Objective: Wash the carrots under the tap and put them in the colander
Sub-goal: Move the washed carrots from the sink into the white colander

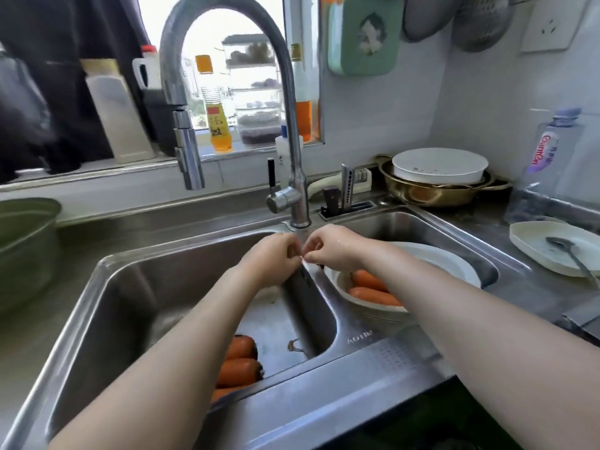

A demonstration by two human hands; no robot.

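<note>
Several orange carrots (239, 371) lie at the near end of the left sink basin (130, 287), partly hidden by my left forearm. Two more carrots (373, 295) lie in the white colander (454, 267), which stands in the right basin. My hands meet over the divider, just below the base of the tap (293, 125). My left hand (272, 258) has curled fingers and holds nothing I can see. My right hand (331, 251) pinches the colander's near-left rim. The spout (194, 177) hangs over the left basin, and I see no water running.
A green pot (22, 241) stands on the left counter. Stacked bowls (438, 180), a water bottle (548, 164) and a plate with a spoon (558, 251) sit at the right. Bottles and jars line the windowsill. A knife slot (344, 199) is behind the sink.
</note>
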